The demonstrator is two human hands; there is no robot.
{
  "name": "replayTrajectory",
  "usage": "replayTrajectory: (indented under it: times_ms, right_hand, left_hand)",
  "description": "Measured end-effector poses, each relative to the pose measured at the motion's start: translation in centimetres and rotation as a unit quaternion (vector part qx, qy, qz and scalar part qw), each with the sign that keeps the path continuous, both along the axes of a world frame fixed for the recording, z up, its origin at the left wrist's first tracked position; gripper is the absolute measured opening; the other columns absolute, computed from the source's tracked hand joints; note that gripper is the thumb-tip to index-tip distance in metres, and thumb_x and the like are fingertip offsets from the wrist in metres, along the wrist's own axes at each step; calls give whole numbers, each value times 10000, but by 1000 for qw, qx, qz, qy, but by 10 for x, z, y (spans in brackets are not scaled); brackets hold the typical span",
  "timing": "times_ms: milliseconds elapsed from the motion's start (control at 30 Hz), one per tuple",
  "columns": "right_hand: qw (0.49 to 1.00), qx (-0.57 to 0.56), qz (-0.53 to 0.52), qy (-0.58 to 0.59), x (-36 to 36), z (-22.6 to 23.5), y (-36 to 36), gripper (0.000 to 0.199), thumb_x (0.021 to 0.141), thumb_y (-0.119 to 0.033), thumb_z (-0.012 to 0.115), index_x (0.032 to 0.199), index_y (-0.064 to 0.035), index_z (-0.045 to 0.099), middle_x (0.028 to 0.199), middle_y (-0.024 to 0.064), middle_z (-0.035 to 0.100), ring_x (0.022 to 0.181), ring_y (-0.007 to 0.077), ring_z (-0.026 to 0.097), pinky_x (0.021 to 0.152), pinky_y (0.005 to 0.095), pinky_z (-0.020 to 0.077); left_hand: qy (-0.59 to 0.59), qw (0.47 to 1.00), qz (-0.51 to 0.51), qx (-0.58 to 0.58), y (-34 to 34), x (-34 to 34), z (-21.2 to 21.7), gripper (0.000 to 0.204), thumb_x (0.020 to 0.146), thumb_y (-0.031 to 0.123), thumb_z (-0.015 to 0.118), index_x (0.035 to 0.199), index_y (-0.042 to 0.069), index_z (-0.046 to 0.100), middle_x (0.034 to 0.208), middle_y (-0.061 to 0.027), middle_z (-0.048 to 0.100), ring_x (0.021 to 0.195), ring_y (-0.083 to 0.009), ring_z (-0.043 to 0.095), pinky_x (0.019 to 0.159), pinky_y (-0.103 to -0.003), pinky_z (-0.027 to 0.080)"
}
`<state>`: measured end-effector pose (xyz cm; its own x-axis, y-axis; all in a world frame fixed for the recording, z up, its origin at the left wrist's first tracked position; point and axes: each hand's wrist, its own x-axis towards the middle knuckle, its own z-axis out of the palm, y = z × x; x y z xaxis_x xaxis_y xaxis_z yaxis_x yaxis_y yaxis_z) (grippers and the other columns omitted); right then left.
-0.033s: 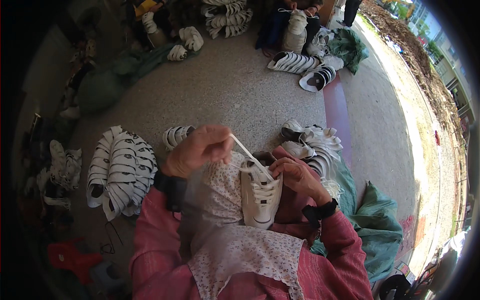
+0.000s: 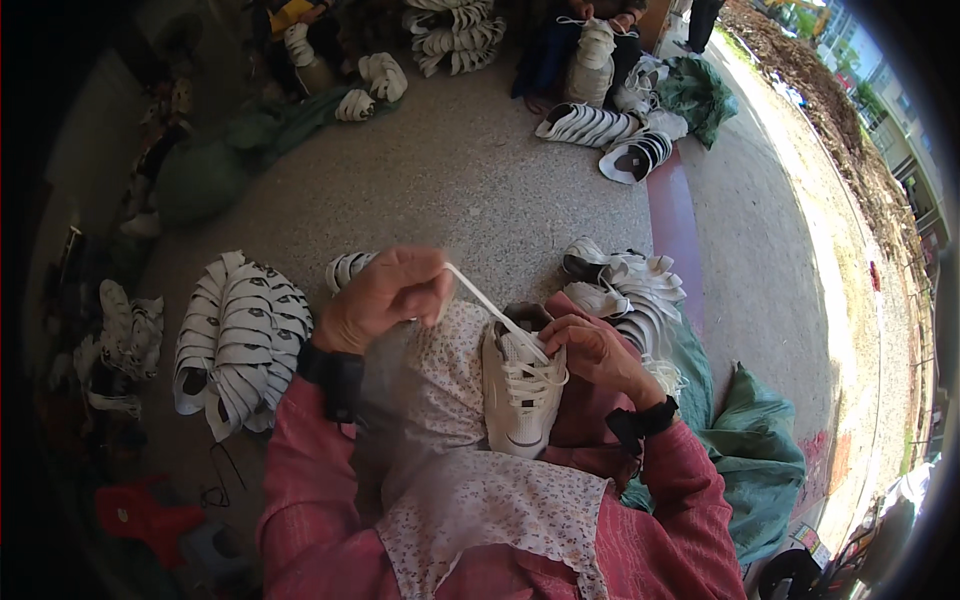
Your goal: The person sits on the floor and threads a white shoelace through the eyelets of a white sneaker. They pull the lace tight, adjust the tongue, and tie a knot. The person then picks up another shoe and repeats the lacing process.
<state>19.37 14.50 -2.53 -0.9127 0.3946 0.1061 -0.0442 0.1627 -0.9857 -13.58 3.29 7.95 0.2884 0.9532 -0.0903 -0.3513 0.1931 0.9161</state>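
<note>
A white lace-up shoe upper lies across my lap, toe toward me, with white laces crossing its front. In the raised left hand is one end of a white shoelace, pinched and pulled taut up and left from the upper's top eyelets. My right hand grips the upper's right edge near those eyelets, its fingertips beside the lace. What lies under the right fingers is partly hidden. A flowered apron covers my lap beneath the upper.
Stacked white uppers stand on the floor to my left. More uppers and a green sack lie at my right. A red plastic stool is at lower left. Ahead, a person's hands work on another upper.
My left hand has shifted slightly left with the lace end, drawing it further from the upper. The right hand and the upper have barely moved.
</note>
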Motion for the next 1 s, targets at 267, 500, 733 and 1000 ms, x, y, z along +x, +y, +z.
replayTrajectory:
  times_ms: [267,500,733,1000]
  right_hand:
    - [988,116,68,-77,2,15,21,267,847,-26,735,1106,-92,721,1277,60,602,1216,213,562,1051,355,450]
    - [994,0,36,-105,-5,20,17,89,872,-94,743,923,-45,688,1279,61,616,1183,209,567,1034,362,441]
    - [987,61,54,-137,-11,49,13,143,893,-159,718,903,-24,673,1219,65,625,1146,195,571,1009,361,436]
    - [972,0,-89,-218,-25,39,17,202,930,-189,695,958,11,697,1046,46,676,1082,171,588,914,335,477]
  left_hand:
    - [235,958,105,-124,-68,-87,-11,244,990,254,647,963,25,728,605,68,509,539,-19,473,489,-186,346]
    - [367,895,101,-233,-117,-115,-76,177,933,200,678,918,42,756,703,48,629,604,-19,522,535,-181,388]
    - [378,870,221,-225,-160,-135,-119,157,914,186,696,918,40,754,713,48,631,617,-29,534,551,-199,408]
    - [340,841,402,-126,-157,-114,-101,172,937,204,694,965,42,748,737,48,606,642,-21,513,574,-180,389]
